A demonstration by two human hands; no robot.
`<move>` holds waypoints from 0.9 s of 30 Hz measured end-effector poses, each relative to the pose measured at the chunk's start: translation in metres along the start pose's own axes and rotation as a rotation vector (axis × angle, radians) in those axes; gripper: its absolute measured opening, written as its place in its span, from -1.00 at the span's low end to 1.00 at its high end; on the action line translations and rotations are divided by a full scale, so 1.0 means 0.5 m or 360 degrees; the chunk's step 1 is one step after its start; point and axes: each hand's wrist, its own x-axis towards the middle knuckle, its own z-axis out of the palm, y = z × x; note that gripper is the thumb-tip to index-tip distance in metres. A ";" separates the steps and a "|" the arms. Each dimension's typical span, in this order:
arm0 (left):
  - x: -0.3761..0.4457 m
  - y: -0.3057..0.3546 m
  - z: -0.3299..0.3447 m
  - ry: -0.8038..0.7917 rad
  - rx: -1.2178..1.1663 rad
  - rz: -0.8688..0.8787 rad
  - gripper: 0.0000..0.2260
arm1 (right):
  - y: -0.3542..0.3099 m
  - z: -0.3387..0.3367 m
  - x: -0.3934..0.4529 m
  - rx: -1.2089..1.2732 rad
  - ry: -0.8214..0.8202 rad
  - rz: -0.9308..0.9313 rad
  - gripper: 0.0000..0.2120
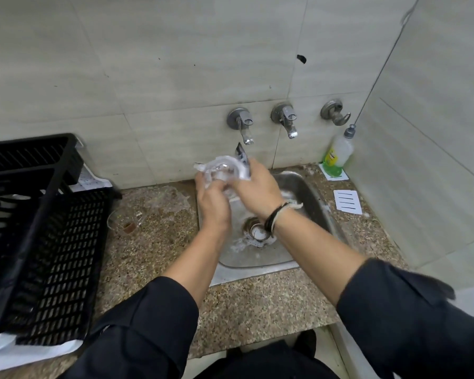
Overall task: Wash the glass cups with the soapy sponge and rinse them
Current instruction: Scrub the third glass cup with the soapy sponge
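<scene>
You're mid-scrub: your left hand fingers grip the clear glass cup above the steel sink; right hand fingers clamp the sponge against it. Another glass cup waits unwashed on the desk.

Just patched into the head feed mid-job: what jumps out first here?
Both hands meet over the steel sink, the left hand and right hand gripping a soapy glass cup below the left tap. A black dish rack fills the counter's left side, with another glass cup standing beside it. A green dish soap bottle stands in the right corner.
</scene>
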 end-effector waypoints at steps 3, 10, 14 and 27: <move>-0.025 0.004 0.015 0.0004 -0.0010 -0.0052 -0.47 | -0.001 0.011 0.000 0.0096 0.0066 0.0140 -0.78; 0.012 -0.013 0.026 -0.0150 0.0263 -0.0095 -0.67 | 0.004 0.013 0.016 0.0179 0.0400 0.0145 -0.76; 0.019 -0.012 0.000 -0.0028 0.0534 0.0085 -0.33 | 0.031 -0.014 0.032 -0.0321 0.0352 -0.0262 -0.74; 0.041 0.012 -0.010 -0.0457 0.1079 0.0775 -0.65 | -0.002 -0.040 0.025 -0.0818 0.0067 -0.0674 -0.46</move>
